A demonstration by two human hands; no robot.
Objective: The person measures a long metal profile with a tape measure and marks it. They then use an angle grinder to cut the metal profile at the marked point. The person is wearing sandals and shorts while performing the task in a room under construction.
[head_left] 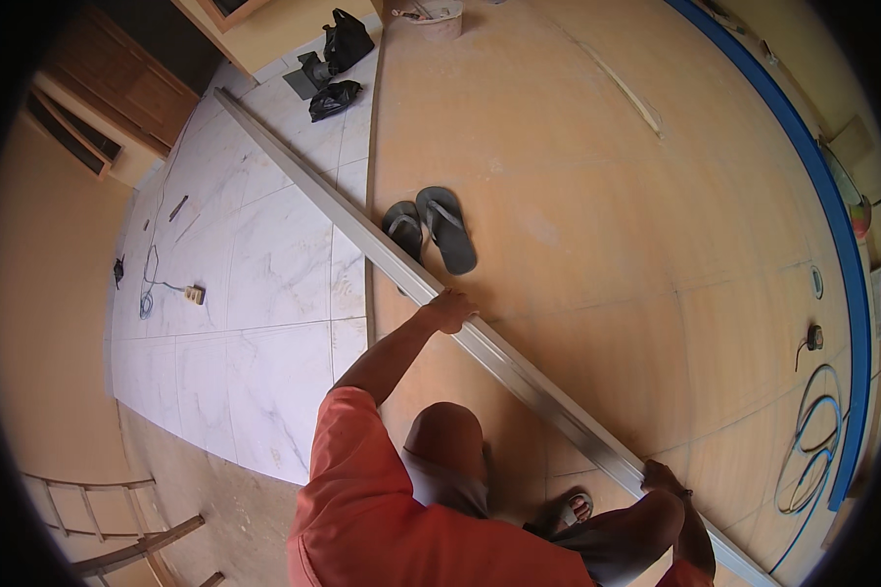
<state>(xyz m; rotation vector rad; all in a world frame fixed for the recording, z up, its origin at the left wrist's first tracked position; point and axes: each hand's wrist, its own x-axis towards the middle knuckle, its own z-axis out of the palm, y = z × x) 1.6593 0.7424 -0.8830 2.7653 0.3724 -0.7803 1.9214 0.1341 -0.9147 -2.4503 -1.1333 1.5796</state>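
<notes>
A long silver-grey metal profile with grooves along its length runs diagonally from the far left to the near right. My left hand is closed over it near the middle. Further down its length, by my right knee, my right hand grips the same profile, its fingers partly hidden. Just beyond my left hand lies a pair of dark flip-flops, one partly behind the profile. A sandal is on my foot below the profile.
White marbled tiles meet the tan floor on the left. Black bags lie at the far end near a bucket. A power strip, a tape measure, coiled cable, a blue beam and a ladder surround the area.
</notes>
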